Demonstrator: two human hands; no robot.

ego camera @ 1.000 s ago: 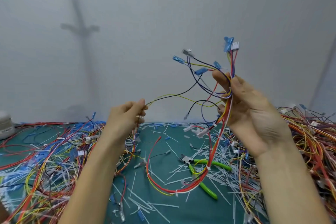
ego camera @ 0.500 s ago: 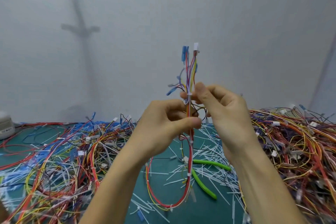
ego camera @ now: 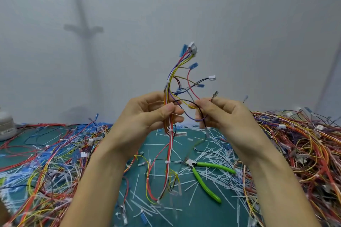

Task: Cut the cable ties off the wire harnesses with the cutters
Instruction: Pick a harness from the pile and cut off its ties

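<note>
Change: a second ago the hands were apart and the right hand (ego camera: pixel 227 116) carried the harness (ego camera: pixel 170 86). Half a second ago both pinched its trunk together. Now the left hand (ego camera: pixel 147 116) has the trunk and the right has drawn aside, spreading the loose side wires.
Left hand: thumb and curled fingers are closed round the trunk, holding it upright.
Right hand: fingers are curled and pinch thin side wires of the harness, a black loop among them. Exactly which wires is too blurred to tell.
Harness: in the air over the middle of the desk (ego camera: pixel 195 215), connectors fanned at the top. Its tail hangs down toward the front edge.
Ties: white ones remain on the trunk, one above the left hand (ego camera: pixel 168 81) and one just below it (ego camera: pixel 170 130).
Cutters (ego camera: pixel 204 177): lying untouched on the desk, right of middle, as in both earlier views.
Meaning: this looks like sorting and checking, with no cut begun. The right hand would need to let go and fetch the cutters.
Hidden: the trunk behind the left fingers, and any tie there. The tail's end is smeared. The forearms run off the front. Loose harness piles at the left (ego camera: pixel 46 162) and right (ego camera: pixel 299 143) edges are too tangled to count.
</note>
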